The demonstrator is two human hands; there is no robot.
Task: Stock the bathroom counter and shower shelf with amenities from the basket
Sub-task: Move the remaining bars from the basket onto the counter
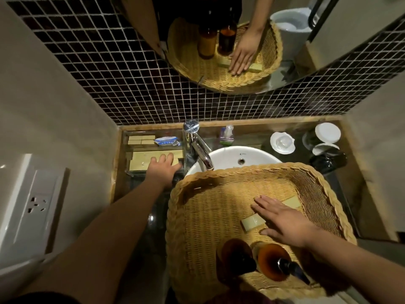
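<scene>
Your big woven basket (219,216) fills the lower right of the frame and sits over the white sink (241,154). The dark counter (350,194) runs along the middle, under the tiled wall. At the bottom of the basket stand two brown bottles (271,262). In the left middle, a clear tray (153,170) holds a row of flat tan boxes (142,160). Your left hand (163,167) lies on those boxes, fingers flat and spread, holding nothing. Your right hand (282,222) is inside the basket, open and flat, over two small tan boxes (252,222). You are touching them, not gripping them.
</scene>
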